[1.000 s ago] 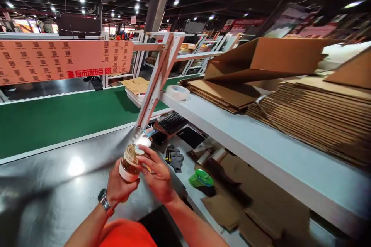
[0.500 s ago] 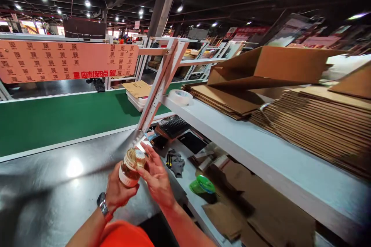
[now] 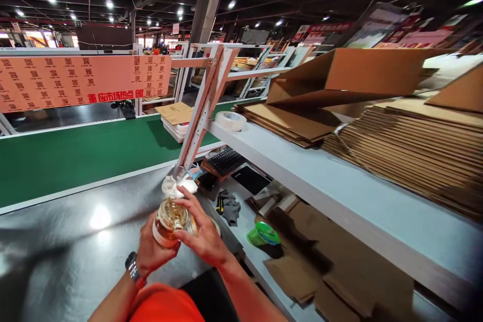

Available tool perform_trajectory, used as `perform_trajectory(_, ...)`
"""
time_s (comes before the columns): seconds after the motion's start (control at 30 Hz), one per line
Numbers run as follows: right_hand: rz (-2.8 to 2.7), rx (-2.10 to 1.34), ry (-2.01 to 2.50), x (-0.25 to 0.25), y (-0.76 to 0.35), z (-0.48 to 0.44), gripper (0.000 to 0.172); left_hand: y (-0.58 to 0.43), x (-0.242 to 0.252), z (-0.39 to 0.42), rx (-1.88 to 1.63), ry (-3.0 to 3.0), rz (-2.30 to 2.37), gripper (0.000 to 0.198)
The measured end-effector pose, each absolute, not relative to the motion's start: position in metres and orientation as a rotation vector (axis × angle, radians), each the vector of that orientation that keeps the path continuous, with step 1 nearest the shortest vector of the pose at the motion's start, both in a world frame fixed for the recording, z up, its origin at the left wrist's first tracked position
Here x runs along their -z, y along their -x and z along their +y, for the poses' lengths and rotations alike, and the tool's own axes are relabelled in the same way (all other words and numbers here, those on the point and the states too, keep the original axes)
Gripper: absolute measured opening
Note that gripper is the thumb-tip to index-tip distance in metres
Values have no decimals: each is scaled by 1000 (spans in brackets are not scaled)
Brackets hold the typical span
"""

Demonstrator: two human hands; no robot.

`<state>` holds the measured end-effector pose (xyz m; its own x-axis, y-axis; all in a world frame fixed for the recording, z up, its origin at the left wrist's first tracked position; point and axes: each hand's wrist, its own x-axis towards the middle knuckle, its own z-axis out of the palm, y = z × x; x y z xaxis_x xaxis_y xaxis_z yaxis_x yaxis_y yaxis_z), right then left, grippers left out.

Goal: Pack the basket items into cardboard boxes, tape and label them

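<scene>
Fingers (image 3: 191,206) of the right hand (image 3: 207,239) are spread, the thumb held apart from them, about the right side of a jar's mouth; from my feed I can't tell whether the pads press on it. Those of the left hand (image 3: 149,251) are wrapped around the jar (image 3: 162,234) itself, holding it from its left side. Biggest in my view is the white shelf (image 3: 294,166), slanting from the centre to the lower right and bearing a stack of flattened cardboard (image 3: 407,146). The steel table (image 3: 68,231) fills the lower left, with the green belt (image 3: 75,153) beyond it at middle left. Below the shelf, right of centre, I have a green cup (image 3: 261,234), and just up and left of that, some grey cloth (image 3: 230,207).

Jar and hands sit at lower centre, above the table. I judge one relation to count most: the jar lies left of the right fingers, its long axis tilted, base toward lower left, mouth toward upper right. The left hand is nearer its body, the right nearer its rim. Smallest, a clear lid (image 3: 169,186) stands raised beyond the mouth, just left of the right index fingertip; the join, if any, is hidden from me.
</scene>
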<state>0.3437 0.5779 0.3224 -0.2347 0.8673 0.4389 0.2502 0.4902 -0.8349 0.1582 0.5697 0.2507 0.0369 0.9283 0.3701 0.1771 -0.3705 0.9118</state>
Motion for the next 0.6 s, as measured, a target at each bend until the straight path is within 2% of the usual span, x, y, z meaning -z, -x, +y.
perform_trajectory(0.07, -1727, -858, 928, -326, -346, 576, 65, -158, -250, 569, -1398, -1621, 1112, 65)
perform_trajectory(0.27, -1425, -1188, 750, -322, -339, 569, 73, -158, -249, 568, -1407, -1704, 1131, 71)
perform_trajectory(0.4, -1353, -1194, 675, -324, -335, 559, 60, -161, -250, 564, -1400, -1703, 1066, 72)
perform_trajectory(0.53, -1318, -1220, 720, -332, -332, 547, 76, -165, -257, 559, -1359, -1639, 1054, 72)
perform_trajectory(0.6, -1370, -1196, 752, -339, -333, 542, 69, -163, -264, 558, -1390, -1642, 1021, 72)
